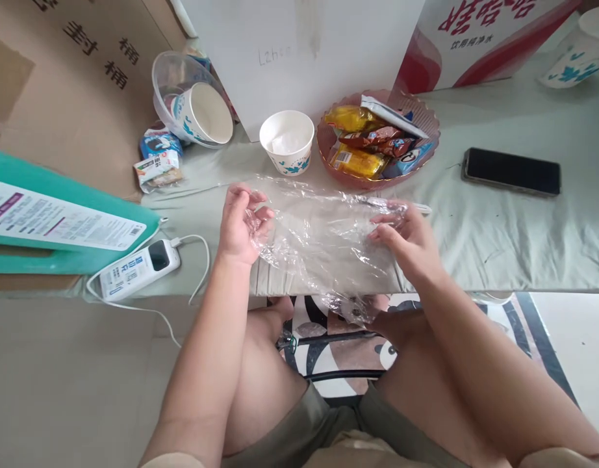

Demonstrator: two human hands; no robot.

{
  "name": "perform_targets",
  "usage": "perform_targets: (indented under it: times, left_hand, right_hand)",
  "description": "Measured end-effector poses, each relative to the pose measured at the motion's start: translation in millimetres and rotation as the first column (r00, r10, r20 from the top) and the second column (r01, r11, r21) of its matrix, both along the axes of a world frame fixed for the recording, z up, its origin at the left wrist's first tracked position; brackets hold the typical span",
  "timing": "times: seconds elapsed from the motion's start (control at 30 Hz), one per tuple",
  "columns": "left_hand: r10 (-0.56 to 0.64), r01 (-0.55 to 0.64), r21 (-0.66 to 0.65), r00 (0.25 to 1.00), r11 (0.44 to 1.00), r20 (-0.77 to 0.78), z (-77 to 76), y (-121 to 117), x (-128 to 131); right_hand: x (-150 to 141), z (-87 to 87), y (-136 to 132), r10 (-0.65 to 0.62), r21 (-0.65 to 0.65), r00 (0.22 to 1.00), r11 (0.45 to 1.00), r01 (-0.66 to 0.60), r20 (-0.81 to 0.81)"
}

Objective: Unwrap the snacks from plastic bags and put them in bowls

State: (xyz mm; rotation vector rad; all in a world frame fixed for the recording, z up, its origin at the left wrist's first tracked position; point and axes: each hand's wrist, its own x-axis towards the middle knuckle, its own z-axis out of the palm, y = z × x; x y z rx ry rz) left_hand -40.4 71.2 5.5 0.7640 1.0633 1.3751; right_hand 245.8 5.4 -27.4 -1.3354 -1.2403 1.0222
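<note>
A thin clear plastic bag stretches between my two hands, its lower end hanging past the table's front edge. My left hand has curled fingers gripping the bag's left side. On the right side, my right hand pinches the bag with thumb and fingers. A slim pale stick-like item pokes out beyond the right fingers; whether it is held or lies on the cloth I cannot tell. Just behind the bag stands a white paper cup with blue leaf print and something whitish inside.
A pink scalloped bowl of wrapped snacks sits behind my hands. A phone lies at right. At left are a clear tub with a tipped paper cup, snack packets, a corded power bank and a green box.
</note>
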Motion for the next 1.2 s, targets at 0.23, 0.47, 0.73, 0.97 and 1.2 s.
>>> perform_targets:
  times: [0.23, 0.47, 0.73, 0.97, 1.2]
  left_hand:
    - [-0.190, 0.181, -0.130, 0.980, 0.975, -0.056, -0.9, -2, 4]
    - [-0.395, 0.341, -0.253, 0.896, 0.905, -0.206, -2.2, -6, 1]
    - [-0.395, 0.318, -0.330, 0.897, 0.889, -0.200, 0.4, -5, -4]
    - [-0.099, 0.060, -0.217, 0.980, 0.974, -0.175, 6.9, -4, -2]
    - [-0.062, 0.005, -0.213, 0.963, 0.977, -0.263, 10.0, -7, -9]
  right_hand:
    - [-12, 13.1, 0, -0.186, 0.135, 0.979, 0.971, 0.195, -0.079]
    - [-10, 13.6, 4, -0.344, 0.172, 0.934, 0.919, 0.356, -0.093]
    - [5, 9.8, 11, -0.237, -0.039, 0.935, 0.971, 0.235, -0.263]
    - [2, 5.6, -1, 0.035, -0.237, 0.962, 0.966, -0.102, -0.272]
    - [-1, 10.0, -10, -0.057, -0.128, 0.976, 0.991, 0.031, -0.208]
